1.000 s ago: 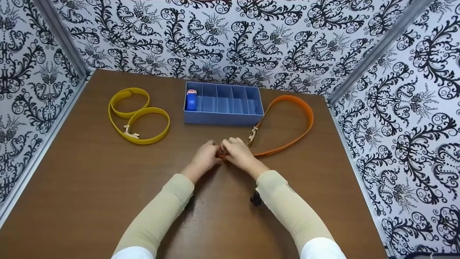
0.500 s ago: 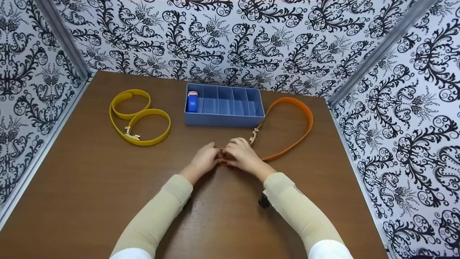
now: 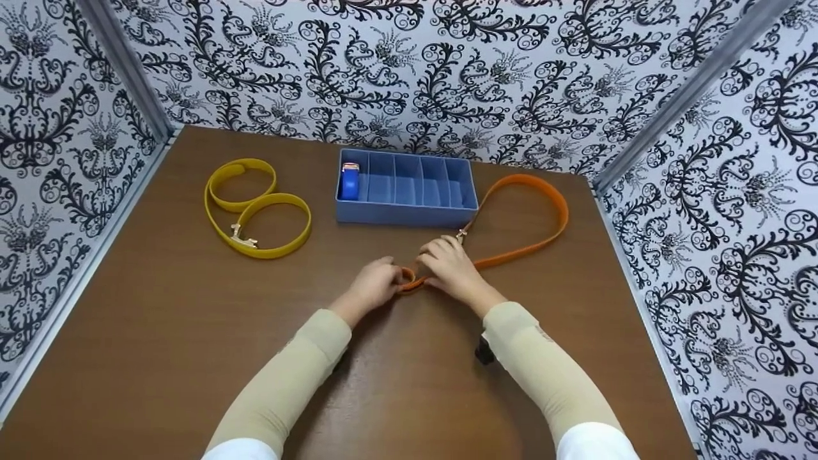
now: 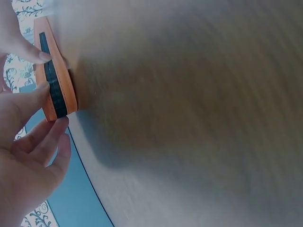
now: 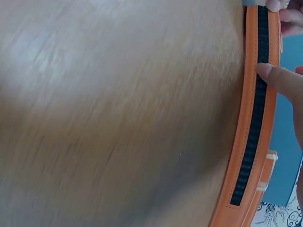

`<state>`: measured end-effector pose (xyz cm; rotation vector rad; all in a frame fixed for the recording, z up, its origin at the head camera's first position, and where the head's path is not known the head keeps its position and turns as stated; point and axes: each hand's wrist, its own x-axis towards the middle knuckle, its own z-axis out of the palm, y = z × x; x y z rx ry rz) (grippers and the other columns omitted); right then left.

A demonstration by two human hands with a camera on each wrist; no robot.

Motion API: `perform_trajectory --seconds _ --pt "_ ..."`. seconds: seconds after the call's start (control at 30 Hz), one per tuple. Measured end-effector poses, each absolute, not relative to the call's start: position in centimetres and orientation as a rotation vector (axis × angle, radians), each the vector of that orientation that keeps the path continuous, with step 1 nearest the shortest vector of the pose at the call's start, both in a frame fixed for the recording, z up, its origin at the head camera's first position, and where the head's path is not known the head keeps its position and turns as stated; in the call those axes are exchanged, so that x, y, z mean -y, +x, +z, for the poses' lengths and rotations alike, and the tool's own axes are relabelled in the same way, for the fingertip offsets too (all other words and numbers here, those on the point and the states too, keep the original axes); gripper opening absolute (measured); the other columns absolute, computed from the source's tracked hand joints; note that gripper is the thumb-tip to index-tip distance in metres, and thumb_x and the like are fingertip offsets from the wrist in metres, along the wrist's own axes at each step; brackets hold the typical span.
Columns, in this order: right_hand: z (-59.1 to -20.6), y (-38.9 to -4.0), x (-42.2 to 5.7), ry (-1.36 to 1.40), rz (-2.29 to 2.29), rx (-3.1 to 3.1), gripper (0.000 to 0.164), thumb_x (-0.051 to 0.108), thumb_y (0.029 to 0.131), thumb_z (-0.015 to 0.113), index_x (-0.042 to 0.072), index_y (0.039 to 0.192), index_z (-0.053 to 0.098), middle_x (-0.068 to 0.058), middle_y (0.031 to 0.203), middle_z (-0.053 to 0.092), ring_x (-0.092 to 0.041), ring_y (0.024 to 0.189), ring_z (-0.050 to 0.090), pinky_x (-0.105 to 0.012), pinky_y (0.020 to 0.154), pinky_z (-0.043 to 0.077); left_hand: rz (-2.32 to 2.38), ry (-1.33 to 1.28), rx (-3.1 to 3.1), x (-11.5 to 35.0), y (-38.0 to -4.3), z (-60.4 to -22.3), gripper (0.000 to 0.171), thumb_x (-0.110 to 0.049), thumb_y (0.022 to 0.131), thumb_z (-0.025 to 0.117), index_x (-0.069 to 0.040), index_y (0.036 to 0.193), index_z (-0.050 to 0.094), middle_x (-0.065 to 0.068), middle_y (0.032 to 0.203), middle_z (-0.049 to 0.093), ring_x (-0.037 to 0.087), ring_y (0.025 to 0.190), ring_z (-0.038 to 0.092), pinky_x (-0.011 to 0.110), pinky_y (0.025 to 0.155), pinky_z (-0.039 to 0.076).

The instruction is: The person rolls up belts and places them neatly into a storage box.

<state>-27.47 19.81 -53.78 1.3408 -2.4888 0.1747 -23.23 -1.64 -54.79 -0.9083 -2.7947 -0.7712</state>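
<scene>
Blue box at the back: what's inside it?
In the blue compartment box, the leftmost compartment holds a blue item, perhaps a rolled strap. I can't see underneath it, or what lies low behind the front wall.

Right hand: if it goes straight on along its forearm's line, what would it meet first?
The right hand would probably meet the blue tray at its front wall, across a strip of table; exact depth is hard to judge.

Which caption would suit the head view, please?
Left hand and right hand hold an orange belt near a blue divided tray.
</scene>
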Motion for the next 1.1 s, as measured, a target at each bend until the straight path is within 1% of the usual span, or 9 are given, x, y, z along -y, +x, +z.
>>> perform_trajectory --seconds 0.13,0.27,0.47,0.6,0.7,0.8,0.93,1.0,1.1 --pt "-54.1 -27.6 -19.5 1.437 0.173 2.324 0.027 0.011 0.074 0.08 0.011 0.099 0.07 -0.008 0.105 0.062 -0.028 0.102 0.057 -0.05 0.099 0.039 -0.726 -0.983 2.764 1.5 -23.5 -54.8 0.013 -0.004 0.078 0.076 -0.008 0.068 0.069 0.005 0.076 0.054 0.025 0.07 0.053 0.036 0.064 0.047" --pt "-54.2 -27.6 -19.1 1.533 0.193 2.236 0.013 0.011 0.084 0.07 0.013 0.096 0.073 -0.01 0.104 0.062 -0.029 0.1 0.057 -0.046 0.095 0.043 -0.714 -1.086 2.722 1.7 -23.9 -54.5 0.016 -0.001 0.078 0.073 -0.008 0.066 0.064 0.005 0.074 0.052 0.024 0.069 0.052 0.036 0.062 0.045" --pt "-54.4 -27.3 -19.0 1.622 0.118 2.227 0.015 0.013 0.088 0.06 0.011 0.094 0.074 -0.013 0.107 0.062 -0.031 0.102 0.057 -0.045 0.094 0.044 -0.747 -1.212 2.699 2.4 -24.6 -54.0 0.008 0.0 0.079 0.074 -0.007 0.076 0.07 0.007 0.084 0.06 0.024 0.079 0.059 0.037 0.072 0.05" --pt "-54.4 -27.0 -19.0 1.638 0.05 2.241 0.015 0.011 0.089 0.059 0.008 0.09 0.074 -0.01 0.108 0.06 -0.029 0.103 0.056 -0.042 0.094 0.043 -0.761 -1.289 2.686 2.6 -25.2 -53.8 0.007 0.001 0.08 0.072 -0.005 0.078 0.069 0.008 0.086 0.06 0.025 0.079 0.059 0.037 0.072 0.05" --pt "-54.3 -26.8 -18.9 1.647 0.029 2.253 0.015 0.009 0.088 0.06 0.009 0.09 0.074 -0.006 0.106 0.062 -0.027 0.102 0.055 -0.04 0.092 0.044 -0.796 -1.279 2.709 2.6 -25.4 -53.7 0.007 -0.001 0.08 0.074 -0.005 0.079 0.069 0.007 0.087 0.062 0.025 0.081 0.06 0.038 0.074 0.05" --pt "-54.2 -26.6 -19.0 1.647 0.081 2.294 0.016 0.006 0.087 0.061 0.01 0.093 0.076 -0.002 0.102 0.066 -0.024 0.099 0.055 -0.037 0.088 0.044 -0.906 -1.183 2.783 2.6 -25.5 -53.8 0.01 -0.004 0.081 0.076 -0.002 0.086 0.067 0.009 0.089 0.066 0.027 0.084 0.063 0.039 0.078 0.051" --pt "-54.1 -26.5 -18.8 1.616 0.113 2.362 0.02 0.003 0.085 0.062 0.011 0.096 0.077 0.0 0.095 0.069 -0.021 0.093 0.056 -0.035 0.082 0.044 -1.168 -0.927 2.844 2.4 -25.4 -54.4 0.024 0.002 0.08 0.075 0.0 0.099 0.06 0.014 0.095 0.067 0.031 0.089 0.063 0.043 0.08 0.05" --pt "-54.1 -26.4 -18.4 1.587 0.074 2.39 0.018 0.003 0.086 0.063 0.011 0.094 0.077 0.0 0.091 0.068 -0.021 0.089 0.055 -0.034 0.078 0.045 -1.282 -0.775 2.823 2.4 -25.3 -54.8 0.029 0.007 0.077 0.073 0.0 0.101 0.058 0.015 0.098 0.066 0.032 0.093 0.061 0.044 0.082 0.049" --pt "-54.2 -26.1 -17.6 1.529 0.043 2.426 0.014 0.003 0.086 0.064 0.011 0.088 0.076 -0.001 0.083 0.067 -0.02 0.084 0.054 -0.033 0.073 0.045 -1.4 -0.523 2.797 2.3 -24.9 -55.3 0.028 0.011 0.076 0.07 0.002 0.102 0.061 0.017 0.098 0.065 0.033 0.095 0.061 0.044 0.084 0.049"
